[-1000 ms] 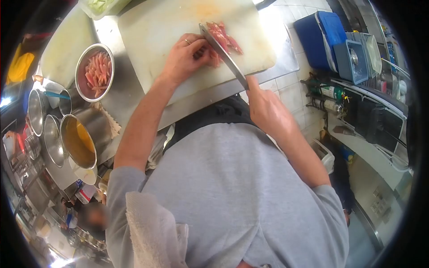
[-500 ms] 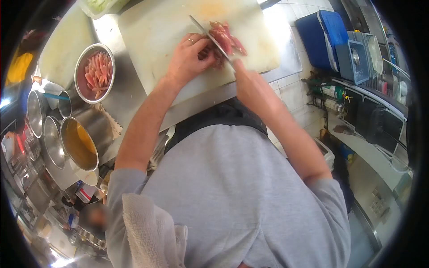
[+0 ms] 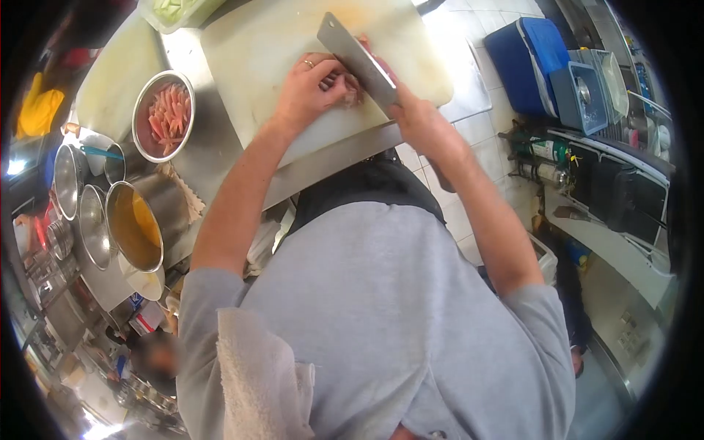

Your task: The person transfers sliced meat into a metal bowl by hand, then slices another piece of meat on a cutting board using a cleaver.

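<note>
My right hand (image 3: 425, 128) is closed round the handle of a cleaver (image 3: 358, 62). Its broad blade shows its flat side, slanting up and left over the white cutting board (image 3: 257, 55). Close to the blade's left side, my left hand (image 3: 312, 88) is curled with bent fingers on a piece of raw meat (image 3: 352, 92). A ring shows on one finger. Cut meat strips (image 3: 383, 60) lie beyond the blade, which partly hides them. Left of the board stands a steel bowl (image 3: 192, 103) of pink meat strips.
A pot (image 3: 174, 213) with yellow-brown contents and several metal bowls stand at the left. A tub of pale green pieces (image 3: 192, 15) sits at the top, near another pale board (image 3: 121, 81). A blue cooler (image 3: 513, 66) is at the right. Another person (image 3: 155, 359) appears lower left.
The cleaver has turned so that more of its flat side shows, and it now covers much of the cut strips. My left hand still rests on the meat. The view has shifted slightly.
</note>
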### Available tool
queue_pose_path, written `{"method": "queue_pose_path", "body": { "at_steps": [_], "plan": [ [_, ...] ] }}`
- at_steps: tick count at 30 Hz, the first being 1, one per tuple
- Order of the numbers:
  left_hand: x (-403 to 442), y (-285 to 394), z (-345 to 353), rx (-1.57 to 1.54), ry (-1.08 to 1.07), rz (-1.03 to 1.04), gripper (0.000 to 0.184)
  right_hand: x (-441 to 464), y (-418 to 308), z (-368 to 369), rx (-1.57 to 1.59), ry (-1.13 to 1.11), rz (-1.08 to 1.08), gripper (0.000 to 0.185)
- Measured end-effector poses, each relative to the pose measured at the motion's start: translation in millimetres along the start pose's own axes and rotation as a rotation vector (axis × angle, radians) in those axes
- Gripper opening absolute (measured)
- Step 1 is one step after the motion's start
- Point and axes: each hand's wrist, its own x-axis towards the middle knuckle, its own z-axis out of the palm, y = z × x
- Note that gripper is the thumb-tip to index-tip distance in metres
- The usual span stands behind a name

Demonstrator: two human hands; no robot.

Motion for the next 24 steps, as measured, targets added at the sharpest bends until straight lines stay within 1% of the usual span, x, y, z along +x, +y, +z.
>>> {"method": "queue_pose_path", "body": {
  "at_steps": [2, 3, 6, 9, 12, 13, 16, 18, 19, 22, 24],
  "plan": [
    [1.4, 2.0, -3.4, -0.032, 0.025, 0.026, 0.017, -9.0, 22.0, -9.1, 0.018, 0.082, -0.097, 0.023],
    [-1.4, 2.4, -6.0, -0.045, 0.036, 0.031, 0.017, -17.4, 17.7, -15.9, -0.029, 0.062, -0.011, 0.032],
    [-2.6, 3.1, -7.8, 0.010, 0.018, 0.048, 0.017, -14.5, 4.8, -19.2, -0.106, 0.081, -0.070, 0.032],
    [-0.3, 7.5, -7.1, 0.040, -0.014, 0.083, 0.018, -12.3, -23.3, -24.4, -0.039, 0.044, -0.051, 0.024],
    [0.7, 6.4, -4.2, 0.075, 0.001, 0.084, 0.018, -21.2, -33.5, -26.1, -0.090, -0.049, -0.023, 0.020],
    [0.1, 5.9, -2.8, 0.068, 0.004, 0.077, 0.019, -24.6, -31.3, -22.9, -0.076, -0.065, -0.026, 0.017],
    [-0.8, 6.5, -4.6, 0.026, -0.002, 0.023, 0.020, -36.4, -49.6, -36.5, -0.169, -0.183, 0.063, 0.024],
    [-0.7, 11.6, -7.3, -0.035, -0.028, -0.052, 0.020, -46.1, -53.3, -40.8, -0.153, -0.240, 0.122, 0.024],
    [-0.9, 10.7, -6.4, -0.023, -0.029, -0.056, 0.021, -47.5, -53.8, -41.8, -0.146, -0.267, 0.153, 0.023],
    [-1.4, 6.6, -4.9, -0.007, -0.038, -0.061, 0.022, -26.4, -32.9, -12.9, -0.146, -0.107, -0.021, 0.023],
    [0.3, 3.2, -4.6, -0.019, -0.051, -0.056, 0.022, 8.0, -22.1, 7.9, -0.114, -0.055, -0.088, 0.024]
  ]
}}
